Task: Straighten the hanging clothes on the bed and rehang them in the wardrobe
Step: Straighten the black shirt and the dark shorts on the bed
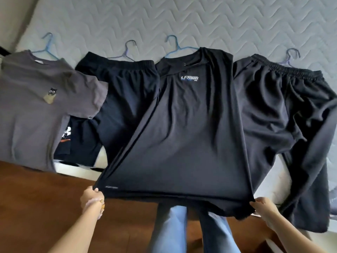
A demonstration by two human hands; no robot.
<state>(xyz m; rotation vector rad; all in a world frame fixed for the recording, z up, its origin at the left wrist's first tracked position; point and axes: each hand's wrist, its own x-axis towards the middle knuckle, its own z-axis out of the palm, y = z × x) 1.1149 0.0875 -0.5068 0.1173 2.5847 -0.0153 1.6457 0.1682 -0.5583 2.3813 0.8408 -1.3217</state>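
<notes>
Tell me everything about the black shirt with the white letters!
The black shirt is smooth, thin-looking fabric with a white and blue LI-NING logo on the chest. It sits on a blue hanger lying on the quilted mattress, overlapping the dark clothes on both sides. The left hand and right hand pinch its bottom corners, pulling the hem taut past the bed's edge.

A bedroom in a home; a bare mattress (200, 21) with wavy quilted stitching fills the upper frame, its white edge showing at lower right; four garments on thin hangers (177, 48) lie across it in a row: a grey tee (36, 115) at left, shorts (124, 99) beside it, a black tee (182, 134) at centre, trousers (273, 115) at right; the hooks stick out above collars and waistbands; a dark wood floor (36, 198) runs across the lower left; a plain wall (14, 19) rises at upper left.
</notes>
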